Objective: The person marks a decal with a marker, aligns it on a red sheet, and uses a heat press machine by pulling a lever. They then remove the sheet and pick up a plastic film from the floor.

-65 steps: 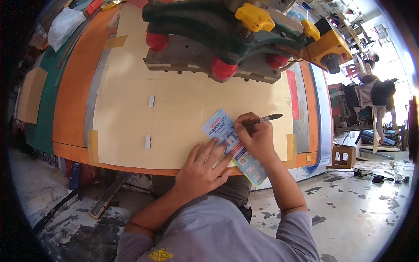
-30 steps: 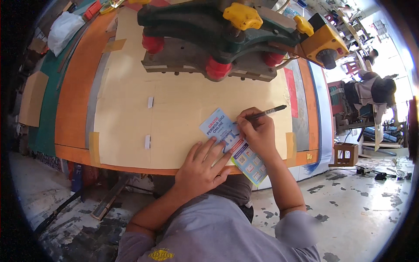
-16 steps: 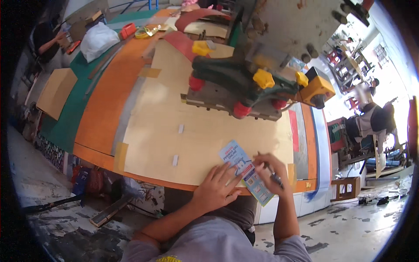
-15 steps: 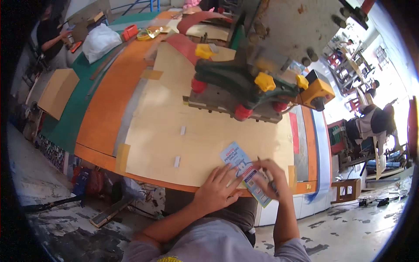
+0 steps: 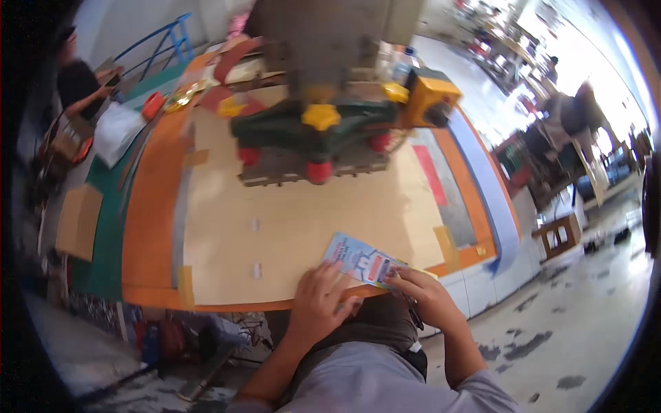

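A light-blue printed card (image 5: 358,260) lies slanted across the near edge of the pale board (image 5: 303,220). My left hand (image 5: 322,297) rests beside it with the fingers stretched out, their tips at the card's left end. On the other side, my right hand (image 5: 421,292) is closed on the card's right end, thumb and fingers pinching it. Something small and dark shows beneath the right hand's fingers; its kind cannot be made out. Two small white pieces, one nearer (image 5: 257,270) and one farther (image 5: 255,224), sit on the board to the left.
A press head with yellow knobs (image 5: 321,117) and red feet (image 5: 319,172) stands over the board's far part. A yellow control box (image 5: 430,100) is at its right. Tape (image 5: 446,248) lies over the board's edge. A cardboard box (image 5: 79,221) and a seated person (image 5: 81,86) are at the left.
The whole view has turned, so the press sits farther left in it. The card lies more level, and my blurred right hand has settled on its right end. My left hand stays beside the card.
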The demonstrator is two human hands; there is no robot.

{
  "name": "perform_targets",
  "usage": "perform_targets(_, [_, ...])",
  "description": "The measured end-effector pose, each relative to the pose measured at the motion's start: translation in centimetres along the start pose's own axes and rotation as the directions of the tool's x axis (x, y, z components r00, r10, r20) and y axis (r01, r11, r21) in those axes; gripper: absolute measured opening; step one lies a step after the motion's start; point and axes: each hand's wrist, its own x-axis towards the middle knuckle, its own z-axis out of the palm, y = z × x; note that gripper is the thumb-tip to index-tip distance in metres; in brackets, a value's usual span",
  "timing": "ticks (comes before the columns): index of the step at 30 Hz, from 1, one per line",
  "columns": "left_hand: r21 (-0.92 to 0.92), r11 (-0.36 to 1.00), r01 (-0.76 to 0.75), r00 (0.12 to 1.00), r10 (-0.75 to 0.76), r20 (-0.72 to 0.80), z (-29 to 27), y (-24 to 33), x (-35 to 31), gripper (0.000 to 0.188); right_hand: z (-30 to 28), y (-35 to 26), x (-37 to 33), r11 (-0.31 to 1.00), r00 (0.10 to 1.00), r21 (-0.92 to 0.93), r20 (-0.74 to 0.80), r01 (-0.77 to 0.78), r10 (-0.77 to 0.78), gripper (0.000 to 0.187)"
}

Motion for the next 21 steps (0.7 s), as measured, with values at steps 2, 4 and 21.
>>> perform_targets(2, [0.034, 0.999, 0.021, 1.000, -0.021, -0.006, -1.0, 0.2, -0.7, 0.054, -1.0, -0.2, -0.6, 0.998, 0.994, 0.021, -0.096, -0.053, 0.055, 0.044])
perform_targets(4, [0.128, 0.984, 0.125, 0.992, -0.127, 0.001, -1.4, 0.7, -1.5, 0.050, -2.5, 0.4, -1.9, 0.980, 0.960, -0.084, -0.234, -0.179, 0.155, 0.036])
perform_targets(21, [0.190, 0.973, 0.131, 0.991, -0.122, -0.059, -3.7, -0.6, -3.9, 0.026, -5.2, 16.6, 0.1, 0.878, 0.555, 0.009, -0.771, -0.479, 0.311, 0.040])
